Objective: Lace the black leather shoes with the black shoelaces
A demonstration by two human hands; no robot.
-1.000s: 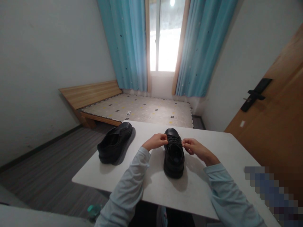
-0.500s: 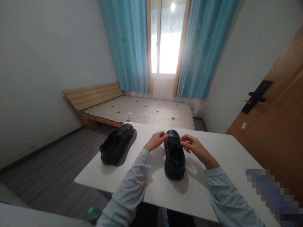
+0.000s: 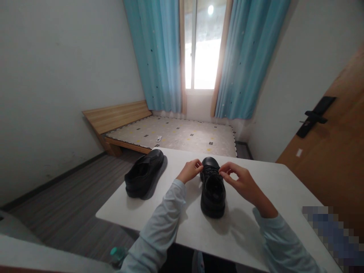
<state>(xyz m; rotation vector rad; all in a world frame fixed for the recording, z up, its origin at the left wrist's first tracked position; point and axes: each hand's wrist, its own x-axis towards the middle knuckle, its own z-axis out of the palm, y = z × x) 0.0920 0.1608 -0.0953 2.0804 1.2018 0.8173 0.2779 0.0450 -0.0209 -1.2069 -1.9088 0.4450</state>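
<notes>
A black lace-up shoe (image 3: 212,206) stands upright on the white table (image 3: 182,227), its toe pointing away from me and its heel towards me. Against its left side near the toe, my left hand (image 3: 190,170) has its fingers curled and closed; what they pinch is too small to make out. My right hand (image 3: 241,180) pinches with thumb and forefinger at the right edge of the black shoelace (image 3: 211,171). The lace's loose ends cannot be told apart from the dark shoe. A second black shoe (image 3: 143,176) rests further left, apart from both hands.
Behind the table is a bed (image 3: 182,131) with a small white object (image 3: 159,139) on it. A wooden door (image 3: 335,159) stands at the right, near a pixelated patch on the table. Low at the left is a green-capped bottle (image 3: 117,253).
My right hand has drawn slightly right and towards me, its thumb and forefinger now forming a ring. My left hand stays by the shoe's side. The whole view has shifted a little.
</notes>
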